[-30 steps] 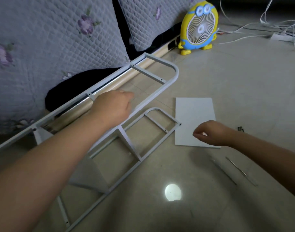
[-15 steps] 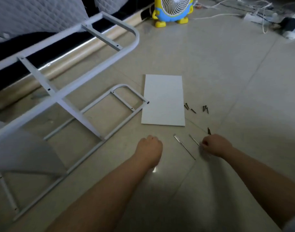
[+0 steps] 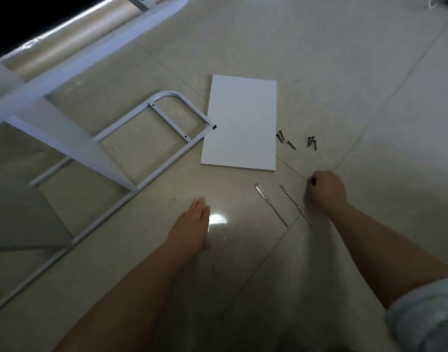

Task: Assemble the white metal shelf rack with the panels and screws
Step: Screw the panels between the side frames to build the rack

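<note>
Two hands were low on the floor (image 3: 370,85). At lower centre of the frame the left hand (image 3: 192,226) lay flat on the tile, fingers straight and pressed together. To the right, the right hand (image 3: 325,191) was curled, pinching what looked like a small dark screw (image 3: 313,181). Between the hands lay two slim screwdrivers (image 3: 271,204), untouched. Just beyond, in mid frame, one white panel (image 3: 240,123) lay loose on the floor, with a scatter of loose screws (image 3: 286,140) beside its right edge. At left the rack lay on its side. Its lower side frame (image 3: 152,177) rested on the floor, the rounded end reaching the loose panel's left edge, and the upper side frame (image 3: 91,60) crossed the upper left corner. Two mounted panels (image 3: 65,141) seemed already fixed between the frames. I judged the rack partly built, with at least one panel and several screws left to fit
</note>
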### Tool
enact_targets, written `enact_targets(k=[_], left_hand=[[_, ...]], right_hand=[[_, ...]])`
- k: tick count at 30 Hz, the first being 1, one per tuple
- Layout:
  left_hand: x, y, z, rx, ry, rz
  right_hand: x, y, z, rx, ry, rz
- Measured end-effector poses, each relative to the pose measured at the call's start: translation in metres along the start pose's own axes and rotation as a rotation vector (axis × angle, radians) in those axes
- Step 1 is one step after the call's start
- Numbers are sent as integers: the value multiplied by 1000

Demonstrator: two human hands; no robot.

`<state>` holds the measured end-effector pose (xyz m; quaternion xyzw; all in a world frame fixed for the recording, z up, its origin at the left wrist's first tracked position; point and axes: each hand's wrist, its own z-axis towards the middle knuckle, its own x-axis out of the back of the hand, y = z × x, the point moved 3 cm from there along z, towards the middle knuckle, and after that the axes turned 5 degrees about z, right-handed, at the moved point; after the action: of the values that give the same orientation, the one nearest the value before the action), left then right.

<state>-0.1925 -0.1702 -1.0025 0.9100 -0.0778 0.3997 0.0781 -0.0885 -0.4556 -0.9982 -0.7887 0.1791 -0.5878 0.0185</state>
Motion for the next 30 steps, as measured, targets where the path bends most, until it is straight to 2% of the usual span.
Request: enact_targets(k=[5,10,17,21,24,30], left_hand=[[1,0,-2,-4,4,-20],[1,-2,0,-15,13,-13],[19,-8,-7,6,46,30],[74,-15,-26,23,217,72],[132,-21,-61,-8,483,85],[193,-69,-151,-22,924,22]], right_hand=[[2,-8,0,-22,45,21],[1,-10,-4,-53,17,-28],[14,-14,1,-9,35,-67],[30,-63,-2,142,116,47],[42,-124,-16,328,192,191],[75,-234,-69,593,102,553]])
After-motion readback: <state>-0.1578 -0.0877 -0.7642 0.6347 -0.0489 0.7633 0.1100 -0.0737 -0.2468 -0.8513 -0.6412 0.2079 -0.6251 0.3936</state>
